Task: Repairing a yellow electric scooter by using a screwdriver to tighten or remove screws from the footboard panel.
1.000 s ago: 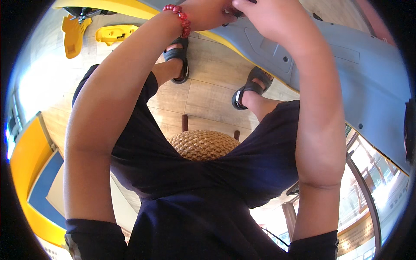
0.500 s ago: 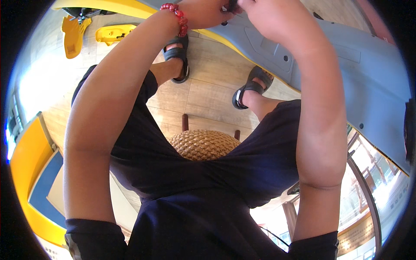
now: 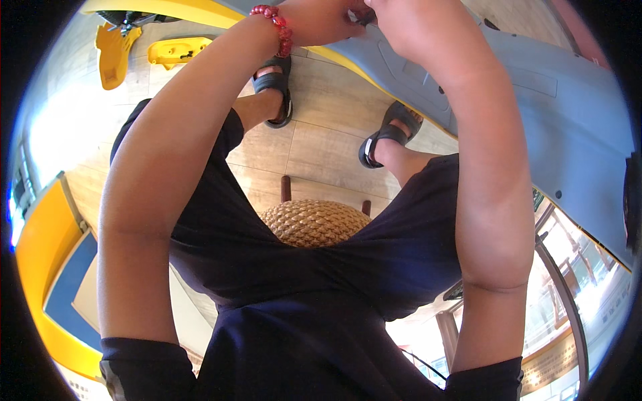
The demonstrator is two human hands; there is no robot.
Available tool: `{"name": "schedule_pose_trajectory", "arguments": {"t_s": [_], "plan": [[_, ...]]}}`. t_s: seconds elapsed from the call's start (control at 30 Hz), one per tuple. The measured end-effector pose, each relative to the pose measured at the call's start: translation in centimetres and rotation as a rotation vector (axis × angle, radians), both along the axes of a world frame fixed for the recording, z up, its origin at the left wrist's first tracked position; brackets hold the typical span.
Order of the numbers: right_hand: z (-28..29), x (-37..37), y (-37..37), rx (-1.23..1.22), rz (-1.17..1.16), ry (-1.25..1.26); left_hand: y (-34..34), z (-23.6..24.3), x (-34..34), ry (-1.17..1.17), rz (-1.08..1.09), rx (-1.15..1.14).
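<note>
At the top edge of the head view my two hands come together, partly cut off by the frame. My left hand [image 3: 319, 21], with a red bead bracelet [image 3: 278, 30] at its wrist, is curled, fingertips toward the right. Against it my right hand [image 3: 396, 25] is closed too. A small dark thing [image 3: 362, 15] shows between them; its kind I cannot make out. Both hands are over the far part of a large blue-grey plastic panel [image 3: 535, 127] with a yellow edge, which runs down the right side.
A yellow plastic part [image 3: 112, 60] and a yellow tray-like piece [image 3: 175, 52] lie on the wooden floor [image 3: 314, 140] at the far left. Below me is a woven stool [image 3: 315, 220]. A yellow and blue panel [image 3: 50, 247] stands at the left, and a glass-fronted cabinet [image 3: 562, 267] at the right.
My right hand and forearm have shifted slightly to the left, and the right hand a little downward. The left hand has moved slightly right. Little else differs.
</note>
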State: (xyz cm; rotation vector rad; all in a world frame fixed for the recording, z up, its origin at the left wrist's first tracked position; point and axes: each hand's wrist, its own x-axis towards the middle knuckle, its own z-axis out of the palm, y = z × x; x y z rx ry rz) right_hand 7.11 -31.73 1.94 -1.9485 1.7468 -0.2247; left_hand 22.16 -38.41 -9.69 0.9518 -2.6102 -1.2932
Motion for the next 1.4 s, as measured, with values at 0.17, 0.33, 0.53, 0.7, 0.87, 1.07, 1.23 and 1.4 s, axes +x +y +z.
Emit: {"name": "schedule_pose_trajectory", "arguments": {"t_s": [0.17,0.33,0.53,0.7,0.87,1.07,1.23,1.4], "plan": [[0.6,0.0,0.3,-0.018,-0.046,-0.083,-0.1,0.0,0.0,0.004,0.057,-0.154],[-0.6,-0.1,-1.1,0.122,-0.073,-0.004,-0.2,0.5,-0.2,-0.089,0.075,-0.081],[0.5,-0.5,0.2,0.084,-0.010,-0.113,-0.2,-0.4,0.0,0.007,0.109,-0.126],[0.4,-0.1,-0.1,0.073,-0.041,0.011,-0.2,0.0,-0.1,-0.007,0.137,-0.136],[-0.3,-1.0,-0.5,0.092,0.051,-0.025,0.1,0.5,-0.3,0.041,0.120,0.001],[-0.4,-0.3,1.2,-0.111,0.008,-0.084,-0.2,0.5,-0.1,-0.045,0.040,-0.117],[-0.6,0.0,0.6,-0.083,-0.090,-0.051,-0.2,0.3,-0.2,-0.023,0.055,-0.067],[-1.4,-0.6,-0.8,-0.048,-0.105,-0.075,-0.2,0.7,-0.3,-0.026,0.049,-0.074]]}}
